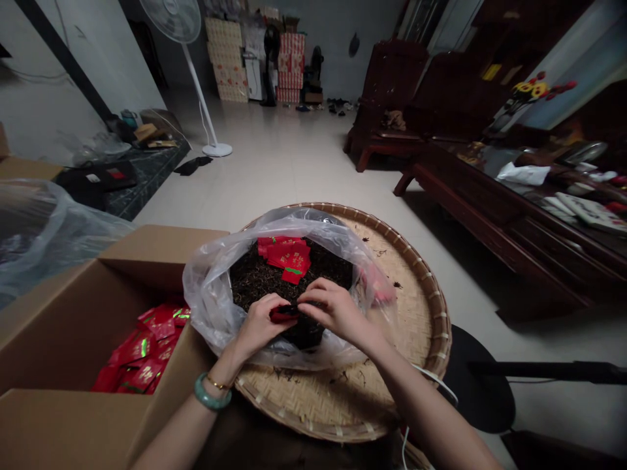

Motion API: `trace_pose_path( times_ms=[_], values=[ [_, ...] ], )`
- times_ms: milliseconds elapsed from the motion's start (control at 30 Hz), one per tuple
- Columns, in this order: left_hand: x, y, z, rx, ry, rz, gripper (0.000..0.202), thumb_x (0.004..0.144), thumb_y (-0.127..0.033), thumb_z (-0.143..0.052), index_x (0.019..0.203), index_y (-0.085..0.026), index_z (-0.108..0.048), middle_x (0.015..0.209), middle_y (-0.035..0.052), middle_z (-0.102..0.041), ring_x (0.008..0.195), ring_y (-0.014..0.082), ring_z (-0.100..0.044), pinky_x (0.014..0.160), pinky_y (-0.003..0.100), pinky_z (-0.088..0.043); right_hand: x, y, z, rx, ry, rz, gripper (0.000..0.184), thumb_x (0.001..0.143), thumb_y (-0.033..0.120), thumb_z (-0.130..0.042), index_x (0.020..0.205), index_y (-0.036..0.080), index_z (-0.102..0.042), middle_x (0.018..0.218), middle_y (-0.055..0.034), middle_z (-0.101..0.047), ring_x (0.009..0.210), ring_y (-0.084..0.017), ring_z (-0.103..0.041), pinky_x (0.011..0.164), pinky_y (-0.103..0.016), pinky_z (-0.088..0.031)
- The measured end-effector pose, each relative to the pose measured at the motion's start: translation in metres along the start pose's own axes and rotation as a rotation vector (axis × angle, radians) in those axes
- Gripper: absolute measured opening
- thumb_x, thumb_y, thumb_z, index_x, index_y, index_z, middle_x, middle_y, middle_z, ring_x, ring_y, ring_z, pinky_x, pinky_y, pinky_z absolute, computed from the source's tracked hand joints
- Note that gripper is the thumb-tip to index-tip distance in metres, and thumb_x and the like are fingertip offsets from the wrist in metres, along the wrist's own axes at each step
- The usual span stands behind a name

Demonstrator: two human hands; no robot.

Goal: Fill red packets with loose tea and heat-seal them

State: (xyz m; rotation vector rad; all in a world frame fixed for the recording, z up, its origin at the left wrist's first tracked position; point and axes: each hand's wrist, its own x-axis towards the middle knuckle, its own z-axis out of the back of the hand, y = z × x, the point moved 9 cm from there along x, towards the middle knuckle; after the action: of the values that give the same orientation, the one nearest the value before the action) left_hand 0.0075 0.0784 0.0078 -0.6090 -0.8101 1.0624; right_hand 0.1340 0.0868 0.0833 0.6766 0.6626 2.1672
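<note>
Left hand (259,323) and right hand (336,310) meet over the dark loose tea (255,277). Their fingers are curled in and pinch one small red packet (284,314) between them, each hand at its own end. Whether the packet is filled cannot be told.

Just beyond the fingertips, a short stack of red packets (288,254) lies on the tea inside the clear plastic bag (210,294). Left of the left wrist, a pile of packets (142,356) already lies in the cardboard box (161,245). I judge the work well begun, with the stack and much tea left.

The bag's crumpled rim crowds both wrists. The woven tray (421,281) shows bare room to the right of the right hand.
</note>
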Motion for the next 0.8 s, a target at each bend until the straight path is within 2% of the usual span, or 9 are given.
trace_pose_path(
  times_ms=[67, 167, 333, 433, 533, 633, 700, 733, 800],
  values=[
    [0.0, -0.001, -0.002, 0.024, 0.014, -0.001, 0.016, 0.072, -0.027, -0.071, 0.084, -0.018, -0.065, 0.078, 0.0015, -0.063, 0.073, 0.0149, -0.059, 0.065, 0.025, -0.046, -0.001, 0.008, -0.013, -0.055, 0.117, 0.058, 0.015, 0.086, 0.026, -0.059, 0.096, 0.021, -0.069, 0.089, -0.0053, -0.062, 0.082, -0.015, -0.059, 0.072, -0.024, -0.046],
    [0.0, 0.0, -0.003, 0.047, 0.019, 0.002, 0.015, 0.072, -0.026, -0.071, 0.082, -0.018, -0.065, 0.077, 0.0011, -0.063, 0.073, 0.015, -0.059, 0.064, 0.025, -0.046, -0.001, 0.008, -0.029, -0.194, 0.239, 0.054, 0.017, 0.085, 0.022, -0.06, 0.1, 0.022, -0.069, 0.085, -0.0044, -0.061, 0.077, -0.014, -0.059, 0.065, -0.022, -0.043],
    [-0.001, 0.0, -0.004, 0.039, 0.031, -0.008, 0.01, 0.07, -0.02, -0.071, 0.077, -0.019, -0.063, 0.077, -0.0005, -0.063, 0.073, 0.0145, -0.059, 0.064, 0.025, -0.045, -0.001, 0.001, -0.039, -0.286, 0.303, 0.042, 0.014, 0.083, 0.013, -0.059, 0.085, 0.02, -0.07, 0.077, -0.0018, -0.06, 0.069, -0.012, -0.058, 0.06, -0.02, -0.04],
    [-0.002, 0.001, -0.003, 0.04, 0.034, -0.012, 0.01, 0.071, -0.02, -0.071, 0.077, -0.019, -0.063, 0.077, -0.0003, -0.063, 0.073, 0.0145, -0.059, 0.065, 0.025, -0.045, -0.001, 0.002, -0.032, -0.176, 0.276, 0.051, 0.011, 0.081, 0.012, -0.061, 0.083, 0.018, -0.07, 0.076, -0.0019, -0.063, 0.068, -0.012, -0.059, 0.061, -0.02, -0.041],
    [-0.002, 0.002, -0.003, 0.05, 0.033, -0.009, 0.012, 0.072, -0.024, -0.071, 0.078, -0.018, -0.063, 0.076, -0.0002, -0.063, 0.072, 0.0145, -0.058, 0.065, 0.026, -0.045, 0.001, 0.005, -0.015, -0.007, 0.203, 0.033, 0.009, 0.082, 0.012, -0.061, 0.082, 0.017, -0.068, 0.075, -0.0016, -0.064, 0.068, -0.011, -0.059, 0.062, -0.02, -0.042],
    [-0.002, 0.005, -0.003, 0.052, 0.036, -0.006, 0.012, 0.072, -0.025, -0.072, 0.078, -0.018, -0.062, 0.077, -0.0001, -0.063, 0.073, 0.0146, -0.058, 0.067, 0.026, -0.044, 0.003, -0.001, 0.008, 0.11, 0.027, -0.047, 0.008, 0.082, 0.012, -0.06, 0.078, 0.017, -0.066, 0.076, -0.0013, -0.065, 0.071, -0.012, -0.06, 0.065, -0.021, -0.044],
    [-0.003, 0.006, -0.003, 0.046, 0.033, -0.002, 0.013, 0.072, -0.024, -0.072, 0.078, -0.018, -0.062, 0.077, -0.0001, -0.062, 0.073, 0.0145, -0.058, 0.066, 0.026, -0.044, 0.002, -0.01, 0.02, 0.105, -0.113, -0.124, 0.007, 0.082, 0.013, -0.06, 0.082, 0.017, -0.065, 0.079, -0.0021, -0.064, 0.071, -0.013, -0.059, 0.066, -0.022, -0.045],
    [-0.003, 0.006, -0.003, 0.041, 0.031, 0.001, 0.013, 0.072, -0.024, -0.072, 0.078, -0.018, -0.062, 0.077, -0.0002, -0.062, 0.073, 0.0145, -0.058, 0.066, 0.025, -0.044, 0.001, -0.013, 0.021, 0.089, -0.144, -0.148, 0.008, 0.082, 0.014, -0.061, 0.087, 0.017, -0.065, 0.081, -0.0028, -0.063, 0.071, -0.013, -0.059, 0.065, -0.023, -0.045],
    [-0.004, 0.006, -0.002, 0.034, 0.028, 0.007, 0.013, 0.072, -0.024, -0.072, 0.078, -0.018, -0.062, 0.077, -0.0002, -0.062, 0.073, 0.0144, -0.058, 0.065, 0.025, -0.044, 0.0, -0.014, 0.01, 0.071, -0.091, -0.144, 0.021, 0.08, 0.018, -0.064, 0.101, 0.017, -0.063, 0.086, -0.0041, -0.062, 0.069, -0.012, -0.057, 0.064, -0.023, -0.046]
  ],
)
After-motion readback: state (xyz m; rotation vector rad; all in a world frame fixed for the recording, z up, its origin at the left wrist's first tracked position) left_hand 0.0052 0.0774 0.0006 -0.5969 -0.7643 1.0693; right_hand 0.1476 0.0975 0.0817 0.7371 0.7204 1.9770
